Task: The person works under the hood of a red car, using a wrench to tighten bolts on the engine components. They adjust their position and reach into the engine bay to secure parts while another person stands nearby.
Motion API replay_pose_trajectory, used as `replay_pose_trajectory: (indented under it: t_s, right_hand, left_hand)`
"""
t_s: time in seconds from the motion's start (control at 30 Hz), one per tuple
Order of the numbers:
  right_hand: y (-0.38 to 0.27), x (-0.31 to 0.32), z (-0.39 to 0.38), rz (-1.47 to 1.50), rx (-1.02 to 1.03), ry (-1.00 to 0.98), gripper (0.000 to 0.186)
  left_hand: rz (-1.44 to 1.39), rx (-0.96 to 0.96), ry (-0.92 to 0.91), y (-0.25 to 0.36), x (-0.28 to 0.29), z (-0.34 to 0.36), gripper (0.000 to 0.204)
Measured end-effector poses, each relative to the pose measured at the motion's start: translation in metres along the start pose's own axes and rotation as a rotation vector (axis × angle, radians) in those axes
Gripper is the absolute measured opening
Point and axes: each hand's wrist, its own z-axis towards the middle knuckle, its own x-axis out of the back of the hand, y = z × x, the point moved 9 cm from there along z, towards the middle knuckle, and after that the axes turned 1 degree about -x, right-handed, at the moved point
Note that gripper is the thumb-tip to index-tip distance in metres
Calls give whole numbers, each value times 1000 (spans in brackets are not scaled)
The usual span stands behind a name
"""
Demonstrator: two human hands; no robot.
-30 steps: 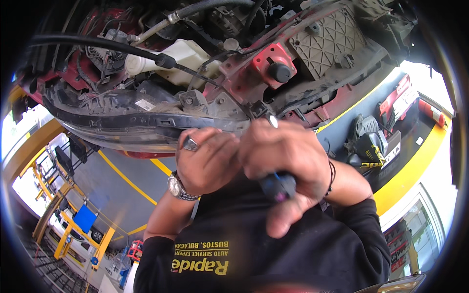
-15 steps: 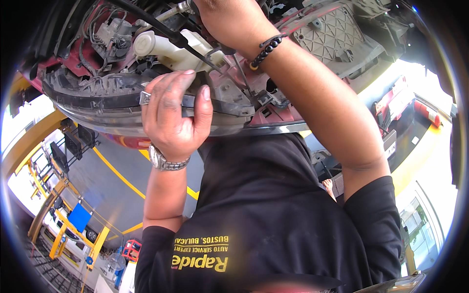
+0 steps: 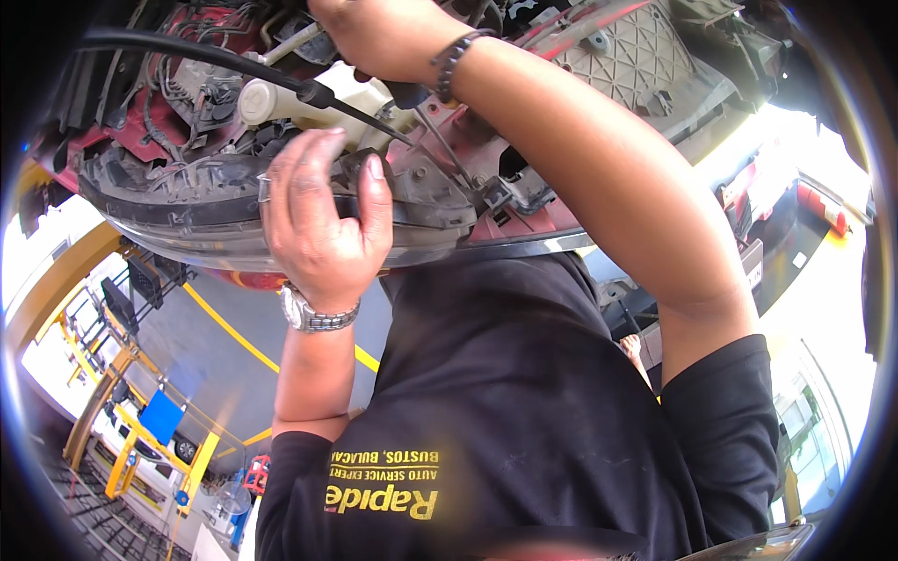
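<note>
My left hand (image 3: 323,224) is raised over the top edge of the headlight (image 3: 187,238), fingers stretched up and thumb apart, with a watch on its wrist. A small shiny piece (image 3: 265,187) shows at the edge of its fingers; I cannot make out what it is. My right hand (image 3: 379,35) reaches deep into the engine bay above a white plastic reservoir (image 3: 346,92). Its fingers are cut off by the upper edge of the view, so what they touch is hidden. A black rod (image 3: 215,58) with a thicker collar slants between the hands and across the reservoir.
A ribbed plastic cover (image 3: 622,65) lies at the bay's far right. Hoses and a metal block (image 3: 201,89) crowd the left. Yellow lift frames (image 3: 122,458) stand at lower left, above a grey floor (image 3: 224,337). A red cylinder (image 3: 821,208) is at right.
My right hand has shifted left in the view. The left hand has moved slightly left, with its fingers still spread. The black rod now lies flatter across the picture.
</note>
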Motion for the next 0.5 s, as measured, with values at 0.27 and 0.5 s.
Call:
replay_pose_trajectory:
  t_s: [0.27, 0.5]
  right_hand:
    - [-5, 4, -2, -274, 159, -140, 23]
    - [-3, 20, -1, -141, -86, -403, 43]
  left_hand:
    - [-45, 65, -294, 4, -27, 21, 30]
    - [100, -143, -747, 47, -69, 3, 29]
